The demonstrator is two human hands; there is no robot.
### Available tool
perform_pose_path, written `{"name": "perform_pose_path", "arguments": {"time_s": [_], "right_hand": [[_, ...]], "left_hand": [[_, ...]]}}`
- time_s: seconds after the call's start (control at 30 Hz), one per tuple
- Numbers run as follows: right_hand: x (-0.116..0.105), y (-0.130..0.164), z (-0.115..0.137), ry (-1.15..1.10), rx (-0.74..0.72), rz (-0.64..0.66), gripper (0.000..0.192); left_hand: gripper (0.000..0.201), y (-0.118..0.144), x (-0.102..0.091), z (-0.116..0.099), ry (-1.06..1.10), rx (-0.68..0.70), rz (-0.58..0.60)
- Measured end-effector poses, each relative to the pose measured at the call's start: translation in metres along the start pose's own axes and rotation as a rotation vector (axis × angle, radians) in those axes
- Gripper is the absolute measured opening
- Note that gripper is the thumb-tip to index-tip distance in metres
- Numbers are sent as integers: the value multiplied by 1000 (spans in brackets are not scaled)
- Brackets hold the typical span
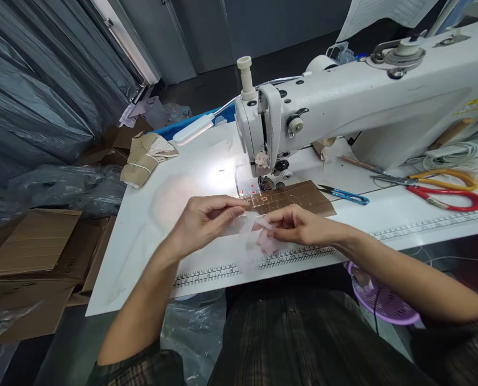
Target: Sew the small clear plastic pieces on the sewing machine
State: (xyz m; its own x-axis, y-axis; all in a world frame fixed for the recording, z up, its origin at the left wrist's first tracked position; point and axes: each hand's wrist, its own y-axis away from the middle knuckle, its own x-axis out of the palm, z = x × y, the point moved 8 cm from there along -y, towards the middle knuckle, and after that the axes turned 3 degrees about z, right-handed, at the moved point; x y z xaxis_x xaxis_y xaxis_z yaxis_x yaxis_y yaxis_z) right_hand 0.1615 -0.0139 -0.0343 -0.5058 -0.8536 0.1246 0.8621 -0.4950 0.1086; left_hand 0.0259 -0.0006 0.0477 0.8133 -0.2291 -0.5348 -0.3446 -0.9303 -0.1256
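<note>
Both my hands are pinching one clear plastic piece above the sewing table's (150, 214) front edge.

The thin, see-through plastic piece (252, 236) is running left to right; my left hand (201, 222) is gripping its left end, my right hand (295, 225) is pinching its right end, both fingertip-closed.

Lamp glare on white table (150, 214), dim surroundings, wide-angle edge distortion.
</note>
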Motion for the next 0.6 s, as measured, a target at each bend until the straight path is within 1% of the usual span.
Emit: {"name": "perform_pose_path", "arguments": {"time_s": [0.03, 0.07, 0.1, 0.13, 0.17, 0.2, 0.27, 0.3, 0.33, 0.4, 0.47, 0.6], "right_hand": [[0, 4, -3, -18, 58, 53, 42], [-3, 5, -6, 5, 104, 74, 41], [-9, 5, -7, 63, 134, 64, 37], [-19, 3, -7, 160, 154, 21, 31], [-32, 0, -5, 289, 166, -62, 24], [-46, -3, -2, 437, 171, -173, 18], [-71, -7, 7, 703, 165, -397, 14], [-78, -9, 11, 788, 153, -471, 15], [-82, -10, 13, 833, 138, -512, 18], [-85, -11, 12, 832, 118, -520, 22], [-87, -9, 7, 770, 106, -520, 23], [-86, -7, -1, 620, 85, -480, 24]], "left_hand": [[21, -1, -4, 3, 5, -37, 52], [22, -3, -8, 7, -8, -62, 85], [24, -9, -12, 12, -42, -74, 104], [26, -17, -15, 17, -97, -73, 115], [28, -26, -16, 23, -163, -59, 117], [30, -37, -18, 28, -242, -38, 104], [30, -59, -17, 37, -421, 2, 75], [28, -68, -15, 41, -504, 19, 72], [26, -76, -12, 44, -581, 34, 64], [19, -87, -6, 47, -677, 54, 50], [18, -94, 1, 50, -697, 69, 55], [21, -104, 25, 64, -721, 123, 153]]}}
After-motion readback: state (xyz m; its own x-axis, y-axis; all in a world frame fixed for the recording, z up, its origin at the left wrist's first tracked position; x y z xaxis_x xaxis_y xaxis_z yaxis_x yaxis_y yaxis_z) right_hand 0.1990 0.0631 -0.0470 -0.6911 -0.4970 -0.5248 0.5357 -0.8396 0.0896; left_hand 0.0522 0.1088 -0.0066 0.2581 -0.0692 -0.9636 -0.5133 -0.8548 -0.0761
